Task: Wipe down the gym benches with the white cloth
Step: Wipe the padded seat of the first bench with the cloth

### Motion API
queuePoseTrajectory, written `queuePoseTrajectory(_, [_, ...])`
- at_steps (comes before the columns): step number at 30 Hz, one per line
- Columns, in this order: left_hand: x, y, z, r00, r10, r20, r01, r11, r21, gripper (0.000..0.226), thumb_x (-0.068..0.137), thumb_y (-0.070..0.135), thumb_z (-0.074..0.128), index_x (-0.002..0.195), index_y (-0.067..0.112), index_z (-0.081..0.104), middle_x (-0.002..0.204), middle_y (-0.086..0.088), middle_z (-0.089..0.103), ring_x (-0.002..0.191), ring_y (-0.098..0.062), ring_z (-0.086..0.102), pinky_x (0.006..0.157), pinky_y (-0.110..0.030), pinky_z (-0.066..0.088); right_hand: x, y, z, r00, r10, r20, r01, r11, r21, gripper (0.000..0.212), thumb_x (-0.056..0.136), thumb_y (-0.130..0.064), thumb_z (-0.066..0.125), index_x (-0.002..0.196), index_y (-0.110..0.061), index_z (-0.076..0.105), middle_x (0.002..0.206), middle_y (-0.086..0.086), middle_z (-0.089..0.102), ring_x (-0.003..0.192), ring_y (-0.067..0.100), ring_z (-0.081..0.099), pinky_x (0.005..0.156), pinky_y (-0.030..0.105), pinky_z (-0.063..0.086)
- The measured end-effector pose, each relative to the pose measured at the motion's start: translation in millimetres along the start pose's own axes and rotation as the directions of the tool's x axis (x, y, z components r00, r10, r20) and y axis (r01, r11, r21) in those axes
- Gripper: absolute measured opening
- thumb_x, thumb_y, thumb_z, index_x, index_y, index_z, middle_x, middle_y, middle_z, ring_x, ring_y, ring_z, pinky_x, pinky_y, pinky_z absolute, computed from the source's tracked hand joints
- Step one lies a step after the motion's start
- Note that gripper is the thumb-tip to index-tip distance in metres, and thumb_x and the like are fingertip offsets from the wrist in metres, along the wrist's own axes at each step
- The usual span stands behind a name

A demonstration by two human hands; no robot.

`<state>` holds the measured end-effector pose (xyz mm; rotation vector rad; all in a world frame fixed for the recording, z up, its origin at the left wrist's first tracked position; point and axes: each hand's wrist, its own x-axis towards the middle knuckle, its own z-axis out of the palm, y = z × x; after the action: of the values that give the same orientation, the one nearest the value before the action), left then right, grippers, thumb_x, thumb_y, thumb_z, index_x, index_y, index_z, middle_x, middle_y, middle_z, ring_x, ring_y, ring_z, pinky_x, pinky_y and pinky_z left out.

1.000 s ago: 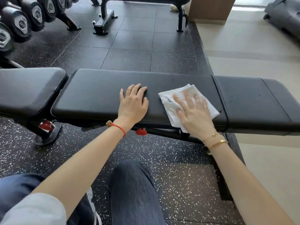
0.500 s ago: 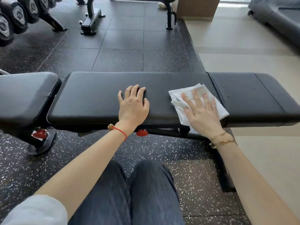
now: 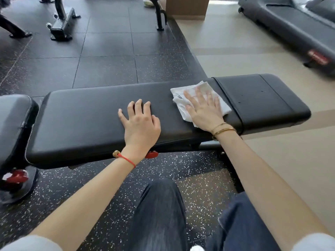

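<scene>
**A:** So where was the cloth (image 3: 200, 100) at that point?

**B:** Flat on the bench (image 3: 87, 113), far right end of the long back pad, right up against the seam where the shorter seat pad (image 3: 262, 98) starts. A bit of it hung over the near edge of the pad.

**A:** And the right hand (image 3: 204, 110)?

**B:** On top of the cloth, palm down, fingers straight and fanned out wide, pressing it into the pad. Not gripping or bunching it at all. Gold bracelets (image 3: 223, 129) sat at that wrist.

**A:** Left hand (image 3: 140, 122) doing anything?

**B:** Just resting on the bare pad near the middle, well apart from the cloth. Fingers were spread, tips bent down a little onto the vinyl, holding nothing. Red cord (image 3: 126, 158) was on that wrist.

**A:** What else was in shot?

**B:** Another pad (image 3: 12, 113) just left of the bench, with a red knob (image 3: 15, 176) under it. Speckled rubber floor (image 3: 108, 51) below, knees in dark jeans (image 3: 159, 205) at the bottom, a treadmill (image 3: 290, 24) on the tan floor far right, and some frame legs (image 3: 62, 24) at the back.
</scene>
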<state>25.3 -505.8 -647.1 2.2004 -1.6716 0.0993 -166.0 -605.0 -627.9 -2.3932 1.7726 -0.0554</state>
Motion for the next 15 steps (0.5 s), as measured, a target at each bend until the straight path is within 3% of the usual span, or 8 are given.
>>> queuePoseTrajectory(9, [0, 2, 0, 1.0, -0.018, 0.0, 0.018, 1.0, -0.011, 0.049, 0.092, 0.03, 0.041, 0.139, 0.017, 0.048, 0.147, -0.008, 0.045, 0.139, -0.028, 0.033, 0.115, -0.062, 0.019, -53, 24, 3, 0.978, -0.203, -0.041, 0.202, 0.979, -0.033, 0.05, 0.102, -0.048, 0.015, 0.149, -0.053, 0.001, 0.164, -0.006, -0.006, 0.15, 0.023, -0.011, 0.12, 0.047, -0.01])
queuePoseTrajectory(12, [0, 10, -2, 0.998, -0.063, 0.011, 0.063, 0.998, 0.006, 0.047, 0.095, 0.026, 0.043, 0.141, 0.015, 0.047, 0.151, -0.007, 0.042, 0.143, -0.027, 0.03, 0.118, -0.058, 0.016, -48, 58, -5, 0.988, -0.135, -0.069, 0.133, 0.991, -0.03, 0.049, 0.103, -0.047, 0.016, 0.15, -0.053, 0.005, 0.165, -0.005, -0.003, 0.151, 0.023, -0.006, 0.12, 0.046, -0.007])
queuePoseTrajectory(15, [4, 35, -5, 0.999, -0.044, -0.009, 0.043, 0.994, -0.098, 0.039, 0.094, 0.019, 0.046, 0.132, 0.014, 0.055, 0.143, -0.005, 0.051, 0.138, -0.024, 0.039, 0.116, -0.049, 0.025, -24, 87, -12, 0.994, -0.102, -0.048, 0.1, 0.994, -0.034, 0.049, 0.103, -0.046, 0.018, 0.151, -0.051, 0.009, 0.165, -0.002, 0.0, 0.15, 0.025, -0.003, 0.12, 0.046, -0.008])
